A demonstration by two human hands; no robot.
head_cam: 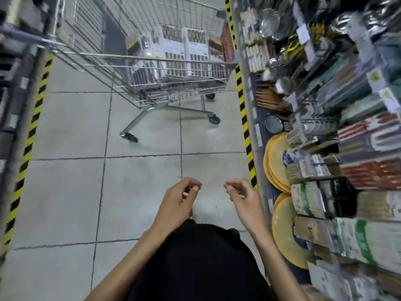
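The left hand [176,203] and right hand [244,197] are hovering over the tiled floor [138,181] near yellow plates [274,155], fingers loosely curled, gripping nothing; 1 cart [152,58] is standing ahead.

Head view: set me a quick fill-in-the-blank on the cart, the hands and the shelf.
The silver wire shopping cart holds flat boxed packs and stands on the grey ____ floor. The left hand and the right hand both hold ____. The round yellow discs sit in the shelf on the person's ____ side. The floor tape beside the shelf is striped yellow and ____.
Missing words: tiled; nothing; right; black.
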